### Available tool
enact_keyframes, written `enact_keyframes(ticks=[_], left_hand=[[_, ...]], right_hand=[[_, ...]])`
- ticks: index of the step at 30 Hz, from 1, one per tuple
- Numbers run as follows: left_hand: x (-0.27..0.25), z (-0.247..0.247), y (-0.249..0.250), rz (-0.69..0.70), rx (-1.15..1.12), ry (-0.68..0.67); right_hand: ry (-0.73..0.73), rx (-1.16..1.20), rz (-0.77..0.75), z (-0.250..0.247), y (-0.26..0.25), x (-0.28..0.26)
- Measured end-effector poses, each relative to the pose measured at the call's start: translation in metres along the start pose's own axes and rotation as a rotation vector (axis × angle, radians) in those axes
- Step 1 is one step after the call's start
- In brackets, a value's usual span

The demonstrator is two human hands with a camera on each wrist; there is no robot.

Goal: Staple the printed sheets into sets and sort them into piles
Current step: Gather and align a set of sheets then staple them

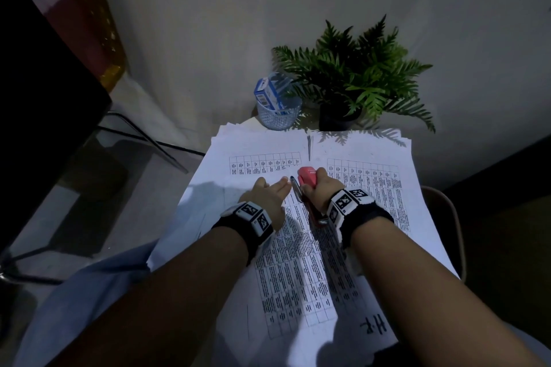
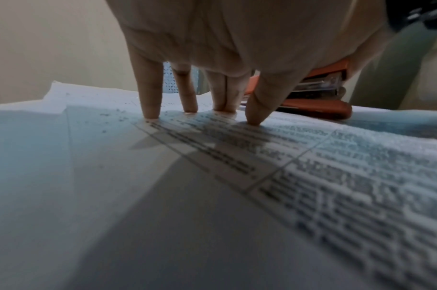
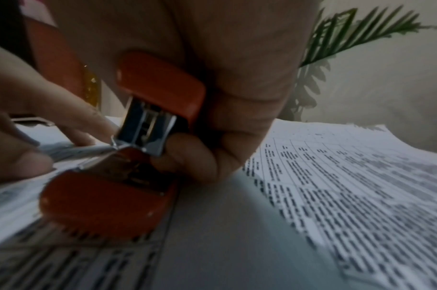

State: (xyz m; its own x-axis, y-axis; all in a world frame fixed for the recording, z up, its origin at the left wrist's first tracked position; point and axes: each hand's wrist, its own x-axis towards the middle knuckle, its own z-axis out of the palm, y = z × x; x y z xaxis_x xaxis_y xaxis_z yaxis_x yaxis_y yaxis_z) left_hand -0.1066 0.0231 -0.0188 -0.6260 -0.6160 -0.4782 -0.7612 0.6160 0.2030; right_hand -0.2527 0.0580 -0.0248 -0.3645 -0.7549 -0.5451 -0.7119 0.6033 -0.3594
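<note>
Left hand (image 1: 265, 202) lay flat with fingers (image 2: 150, 94) straight, tips pressing the top sheets (image 1: 298, 262) down on the table's paper spread. Just beside it, the right hand (image 1: 320, 188) wrapped around the red stapler (image 3: 128, 157), its mouth over a sheet edge. Behind stood a mesh cup (image 1: 278, 112) and fern (image 1: 357, 74).

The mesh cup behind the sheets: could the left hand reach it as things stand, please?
Probably yes: the left hand only presses straight fingers on the sheets, and nothing stands between it and the mesh cup.
</note>
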Motion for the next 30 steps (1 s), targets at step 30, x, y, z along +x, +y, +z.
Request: enact_keyframes(ticks=[30], left_hand=[[-0.017, 0.002, -0.049, 0.007, -0.139, 0.004]], right_hand=[[-0.013, -0.047, -0.052, 0.039, -0.055, -0.022]])
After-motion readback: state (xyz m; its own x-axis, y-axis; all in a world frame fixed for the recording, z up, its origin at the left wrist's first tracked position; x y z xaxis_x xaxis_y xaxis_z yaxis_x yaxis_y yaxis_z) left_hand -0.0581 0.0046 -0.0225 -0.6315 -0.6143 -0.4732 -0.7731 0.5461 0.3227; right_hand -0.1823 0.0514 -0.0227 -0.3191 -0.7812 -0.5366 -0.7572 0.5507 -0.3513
